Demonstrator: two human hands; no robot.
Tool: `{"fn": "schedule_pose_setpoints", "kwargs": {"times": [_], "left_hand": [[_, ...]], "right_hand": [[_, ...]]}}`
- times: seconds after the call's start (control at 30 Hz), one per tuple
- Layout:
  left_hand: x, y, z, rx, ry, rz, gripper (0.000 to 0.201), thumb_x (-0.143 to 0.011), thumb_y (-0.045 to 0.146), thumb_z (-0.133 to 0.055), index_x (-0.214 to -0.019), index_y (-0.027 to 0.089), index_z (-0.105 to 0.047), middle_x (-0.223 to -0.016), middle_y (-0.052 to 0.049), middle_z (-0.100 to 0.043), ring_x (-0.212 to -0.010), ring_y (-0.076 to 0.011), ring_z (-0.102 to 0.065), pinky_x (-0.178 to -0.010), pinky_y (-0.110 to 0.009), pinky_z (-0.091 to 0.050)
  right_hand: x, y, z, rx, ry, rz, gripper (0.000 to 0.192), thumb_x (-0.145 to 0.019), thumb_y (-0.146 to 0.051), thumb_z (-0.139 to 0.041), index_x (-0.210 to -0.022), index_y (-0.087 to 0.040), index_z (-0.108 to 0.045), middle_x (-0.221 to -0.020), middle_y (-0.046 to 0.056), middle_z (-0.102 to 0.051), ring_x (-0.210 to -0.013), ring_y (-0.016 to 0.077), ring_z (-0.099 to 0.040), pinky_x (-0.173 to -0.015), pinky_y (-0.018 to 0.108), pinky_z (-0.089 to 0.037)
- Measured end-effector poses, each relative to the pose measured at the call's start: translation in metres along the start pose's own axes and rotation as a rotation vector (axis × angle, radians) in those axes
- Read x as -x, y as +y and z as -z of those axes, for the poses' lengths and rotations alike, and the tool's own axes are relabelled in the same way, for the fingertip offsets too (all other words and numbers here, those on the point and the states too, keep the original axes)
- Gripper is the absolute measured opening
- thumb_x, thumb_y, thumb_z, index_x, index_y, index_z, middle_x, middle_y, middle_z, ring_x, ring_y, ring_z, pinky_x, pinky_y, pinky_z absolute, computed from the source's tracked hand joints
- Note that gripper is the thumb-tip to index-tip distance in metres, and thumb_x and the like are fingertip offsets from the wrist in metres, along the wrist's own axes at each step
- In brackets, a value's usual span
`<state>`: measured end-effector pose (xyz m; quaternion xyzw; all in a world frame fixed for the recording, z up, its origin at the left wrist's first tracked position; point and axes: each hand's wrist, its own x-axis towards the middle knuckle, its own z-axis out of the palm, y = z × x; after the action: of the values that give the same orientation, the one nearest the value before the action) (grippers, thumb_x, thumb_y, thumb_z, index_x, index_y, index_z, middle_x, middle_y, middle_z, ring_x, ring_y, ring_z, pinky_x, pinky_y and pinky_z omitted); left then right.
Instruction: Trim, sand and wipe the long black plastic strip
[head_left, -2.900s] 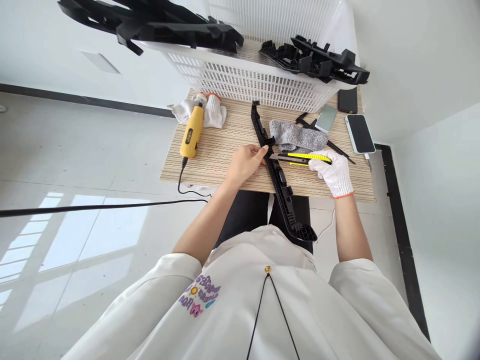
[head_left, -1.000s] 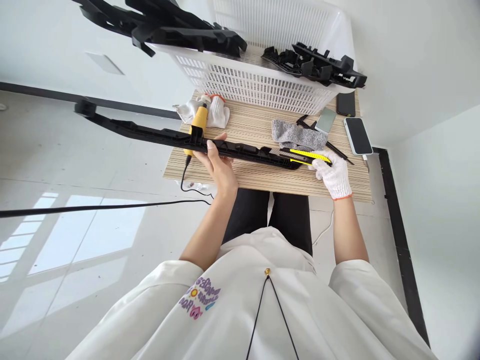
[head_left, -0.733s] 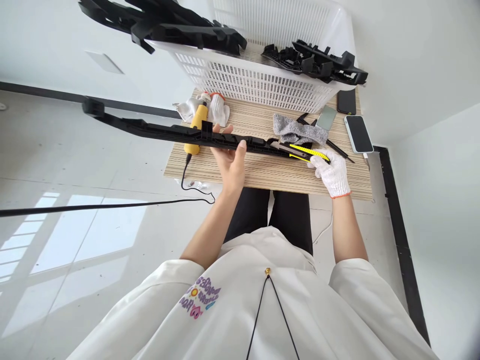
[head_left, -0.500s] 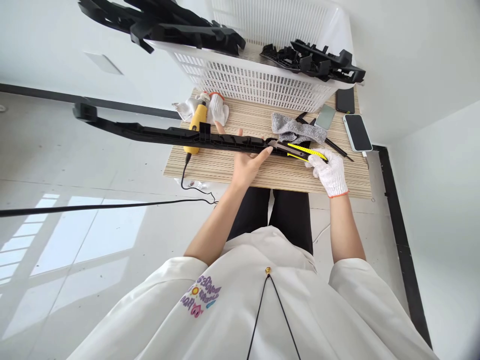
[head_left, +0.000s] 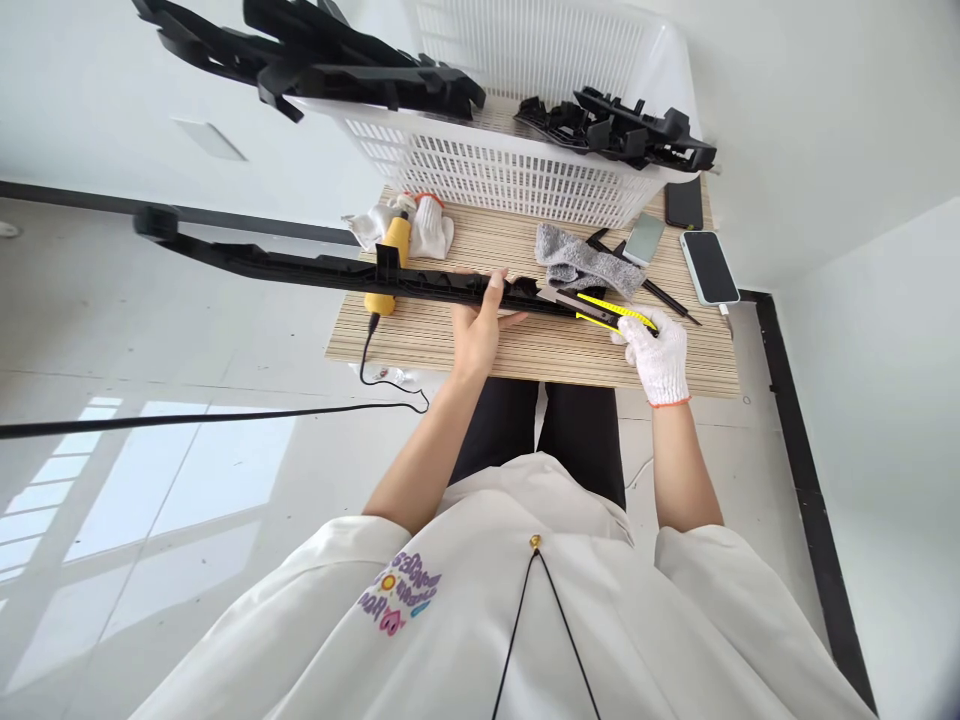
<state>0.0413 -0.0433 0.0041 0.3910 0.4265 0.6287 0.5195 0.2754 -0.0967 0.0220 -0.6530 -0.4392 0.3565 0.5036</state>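
Observation:
My bare left hand [head_left: 478, 330] is closed around a long black plastic trim piece [head_left: 315, 272], its thumb lying over the top. The piece stretches far to the left above the table. In a white knit glove with an orange cuff, my right hand [head_left: 657, 358] grips a yellow-and-black utility knife [head_left: 611, 312]. The knife's blade is out and points left, at the right end of the trim piece; whether it touches the plastic I cannot tell. Behind the knife lies a grey cloth [head_left: 585, 262].
A white basket [head_left: 480, 160] holding several black plastic parts [head_left: 622, 130] stands at the back of the wooden table [head_left: 420, 345]. A yellow corded tool [head_left: 395, 245] lies at left by white gloves [head_left: 432, 228]. Phones [head_left: 709, 267] and a green-grey card-like object [head_left: 643, 239] lie at right.
My left hand has shifted its hold slightly left, and its thumb has moved from near the blade to on top of the trim piece. The right hand still holds the knife.

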Motion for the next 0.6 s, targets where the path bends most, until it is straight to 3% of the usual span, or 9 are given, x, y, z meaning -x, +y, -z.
{"fn": "schedule_pose_setpoints", "kwargs": {"times": [0.2, 0.27, 0.43, 0.6], "left_hand": [[-0.001, -0.005, 0.001, -0.032, -0.001, -0.002, 0.084, -0.065, 0.047, -0.091, -0.130, 0.032, -0.040, -0.132, -0.006, -0.064, -0.116, -0.0249, -0.069, -0.083, -0.037, -0.065], [-0.001, -0.006, 0.001, -0.020, 0.010, 0.000, 0.077, -0.071, 0.048, -0.087, -0.131, 0.032, -0.040, -0.130, -0.006, -0.066, -0.117, -0.0243, -0.068, -0.082, -0.036, -0.065], [0.000, -0.004, 0.002, -0.012, 0.077, 0.048, 0.040, -0.094, 0.053, -0.060, -0.124, 0.029, -0.051, -0.124, -0.006, -0.069, -0.121, -0.0226, -0.065, -0.083, -0.035, -0.065], [-0.001, 0.000, 0.003, -0.007, 0.097, 0.070, 0.038, -0.097, 0.060, -0.049, -0.119, 0.030, -0.056, -0.123, -0.006, -0.069, -0.118, -0.0220, -0.067, -0.081, -0.034, -0.064]], "right_hand": [[0.010, 0.002, -0.001, -0.046, 0.068, -0.028, 0.027, -0.081, -0.043, -0.068, -0.095, -0.020, -0.068, -0.065, 0.000, -0.069, -0.041, 0.0077, -0.051, -0.038, 0.021, -0.036], [0.014, 0.001, -0.004, -0.059, 0.068, -0.049, 0.027, -0.080, -0.044, -0.069, -0.094, -0.020, -0.068, -0.065, 0.000, -0.069, -0.040, 0.0073, -0.049, -0.038, 0.021, -0.036], [0.032, -0.010, -0.031, -0.099, 0.031, -0.089, 0.030, -0.079, -0.046, -0.071, -0.096, -0.021, -0.068, -0.065, -0.001, -0.069, -0.042, 0.0086, -0.052, -0.040, 0.022, -0.041], [0.052, -0.018, -0.054, -0.001, 0.000, -0.094, 0.033, -0.081, -0.051, -0.069, -0.099, -0.023, -0.069, -0.072, 0.000, -0.071, -0.046, 0.0099, -0.056, -0.045, 0.023, -0.048]]}}
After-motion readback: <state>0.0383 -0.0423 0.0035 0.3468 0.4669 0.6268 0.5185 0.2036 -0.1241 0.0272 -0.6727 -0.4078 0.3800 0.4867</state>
